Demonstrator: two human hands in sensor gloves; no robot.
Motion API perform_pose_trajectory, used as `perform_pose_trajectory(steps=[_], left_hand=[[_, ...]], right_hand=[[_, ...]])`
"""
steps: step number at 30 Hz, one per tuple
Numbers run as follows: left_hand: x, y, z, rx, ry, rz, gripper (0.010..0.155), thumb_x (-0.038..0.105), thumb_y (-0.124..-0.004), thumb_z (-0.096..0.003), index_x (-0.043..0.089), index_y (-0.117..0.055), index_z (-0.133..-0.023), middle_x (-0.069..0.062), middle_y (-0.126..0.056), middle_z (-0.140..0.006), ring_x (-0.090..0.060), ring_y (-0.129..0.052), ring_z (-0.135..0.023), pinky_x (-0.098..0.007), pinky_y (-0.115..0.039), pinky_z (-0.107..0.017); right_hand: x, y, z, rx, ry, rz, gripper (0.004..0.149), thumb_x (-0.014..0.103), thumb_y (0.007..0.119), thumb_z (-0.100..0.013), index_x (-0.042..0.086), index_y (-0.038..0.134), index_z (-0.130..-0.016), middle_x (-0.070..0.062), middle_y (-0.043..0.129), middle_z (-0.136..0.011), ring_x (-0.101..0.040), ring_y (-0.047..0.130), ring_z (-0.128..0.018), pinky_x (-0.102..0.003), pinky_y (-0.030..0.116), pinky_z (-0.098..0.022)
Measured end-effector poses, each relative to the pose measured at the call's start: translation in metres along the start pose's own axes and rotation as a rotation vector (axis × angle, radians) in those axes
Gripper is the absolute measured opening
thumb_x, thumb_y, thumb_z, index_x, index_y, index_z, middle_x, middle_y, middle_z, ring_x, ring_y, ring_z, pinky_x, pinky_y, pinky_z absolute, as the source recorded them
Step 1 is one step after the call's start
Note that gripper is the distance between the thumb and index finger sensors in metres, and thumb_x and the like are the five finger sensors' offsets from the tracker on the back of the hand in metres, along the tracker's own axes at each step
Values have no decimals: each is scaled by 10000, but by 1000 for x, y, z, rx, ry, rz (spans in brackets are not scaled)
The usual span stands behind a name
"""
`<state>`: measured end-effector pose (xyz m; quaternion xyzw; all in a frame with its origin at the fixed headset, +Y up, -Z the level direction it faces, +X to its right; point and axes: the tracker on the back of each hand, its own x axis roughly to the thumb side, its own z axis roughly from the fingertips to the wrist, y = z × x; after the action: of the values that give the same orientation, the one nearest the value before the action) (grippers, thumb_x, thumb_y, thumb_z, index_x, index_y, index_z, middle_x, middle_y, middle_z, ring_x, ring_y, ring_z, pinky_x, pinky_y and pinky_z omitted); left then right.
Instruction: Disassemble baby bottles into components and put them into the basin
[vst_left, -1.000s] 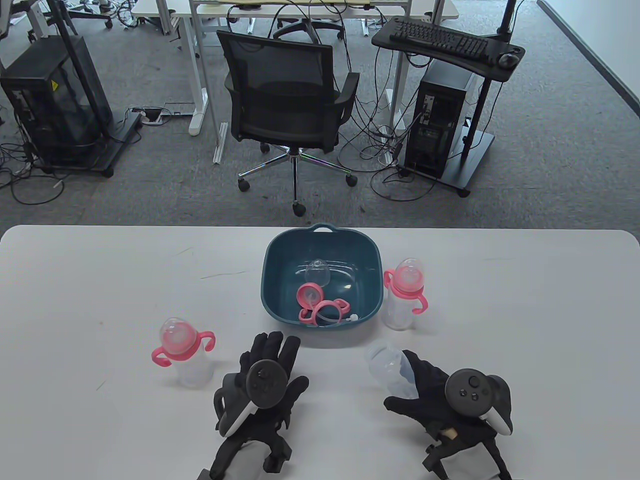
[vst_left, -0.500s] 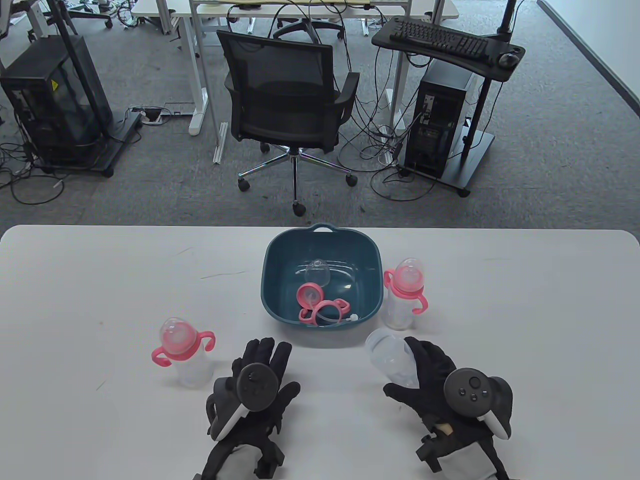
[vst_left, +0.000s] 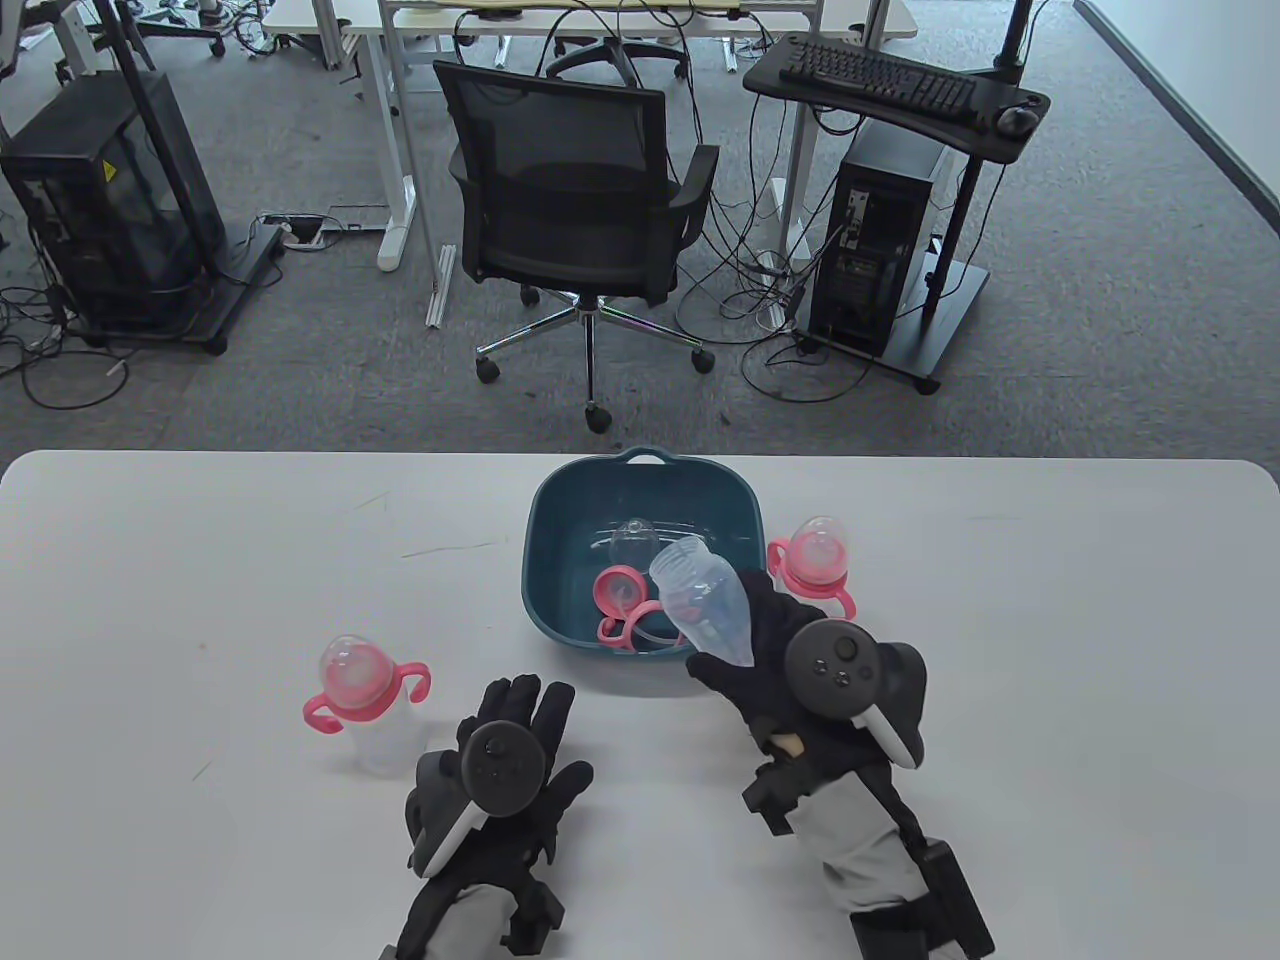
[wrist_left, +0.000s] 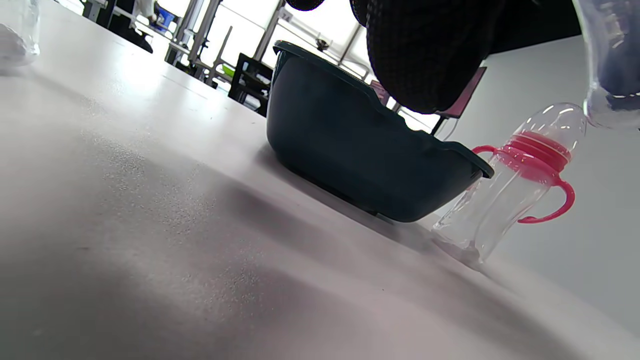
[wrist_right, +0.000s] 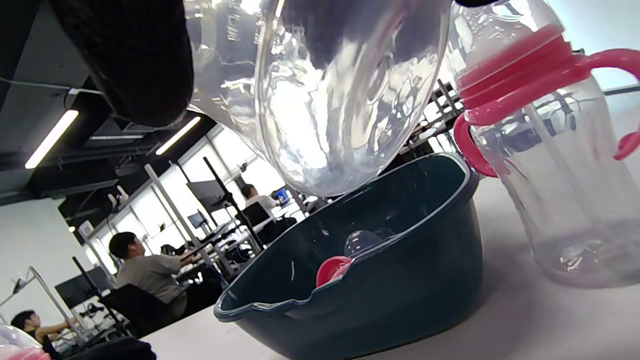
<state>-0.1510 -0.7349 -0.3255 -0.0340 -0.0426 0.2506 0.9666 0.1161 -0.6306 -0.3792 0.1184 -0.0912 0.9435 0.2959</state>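
Note:
My right hand (vst_left: 745, 625) grips a clear empty bottle body (vst_left: 703, 598), held tilted over the near right rim of the teal basin (vst_left: 545, 510); the bottle body (wrist_right: 320, 90) fills the top of the right wrist view. In the basin lie a clear cap (vst_left: 635, 543), a pink collar (vst_left: 615, 587) and a pink handle ring (vst_left: 655, 622). One assembled baby bottle (vst_left: 362, 705) with pink handles stands left of my left hand (vst_left: 515, 725), which lies flat on the table holding nothing. Another assembled bottle (vst_left: 815, 560) stands right of the basin, partly behind my right hand.
The white table (vst_left: 200, 560) ends just beyond the basin, with floor, an office chair (vst_left: 575, 200) and desks behind. The standing bottle (wrist_left: 510, 185) shows right of the basin (wrist_left: 350, 145) in the left wrist view. People sit in the background of the right wrist view.
My right hand has lifted the clear bottle body up and forward-left, from near the table's front to over the basin's rim. The left hand slid slightly back towards me.

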Motion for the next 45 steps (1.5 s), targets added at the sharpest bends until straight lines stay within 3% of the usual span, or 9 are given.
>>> perform_pose_trajectory(steps=[6, 16, 25, 30, 45], left_hand=[[0, 0, -1, -3, -5, 6, 772, 455, -806, -472, 407, -344, -1088, 44, -188, -1162, -304, -172, -1167, -565, -192, -801], [1, 0, -1, -4, -16, -1, 772, 455, -805, -473, 405, -343, -1089, 44, -188, -1162, -304, -170, -1166, -566, -191, -801], [1, 0, -1, -1, -19, -2, 772, 455, -806, -473, 405, -345, -1090, 42, -189, -1162, -304, -170, -1166, -565, -193, -800], [1, -1, -1, -6, -19, -9, 772, 456, -806, -472, 403, -348, -1090, 41, -192, -1163, -305, -174, -1166, -566, -196, -800], [3, -3, -1, -17, -25, -30, 772, 457, -807, -470, 399, -352, -1091, 42, -197, -1162, -305, -176, -1165, -566, -201, -799]], right_hand=[[16, 18, -44, 31, 53, 97, 886, 477, 876, -485, 95, 397, -1124, -187, 609, -1072, -486, 572, -906, -693, 435, -665], [5, 62, -86, 107, 147, 208, 887, 429, 863, -498, 54, 351, -1117, -216, 555, -1087, -509, 588, -926, -683, 470, -665], [-8, 83, -101, 154, 232, 302, 885, 396, 851, -509, 24, 320, -1113, -260, 532, -1073, -535, 618, -922, -689, 489, -658], [-19, 89, -106, 193, 297, 264, 879, 376, 851, -511, 21, 316, -1112, -269, 518, -1076, -545, 581, -939, -693, 451, -670], [-15, 91, -105, 179, 259, 288, 797, 386, 797, -542, 78, 346, -1121, -231, 511, -1102, -517, 551, -963, -691, 430, -676]])
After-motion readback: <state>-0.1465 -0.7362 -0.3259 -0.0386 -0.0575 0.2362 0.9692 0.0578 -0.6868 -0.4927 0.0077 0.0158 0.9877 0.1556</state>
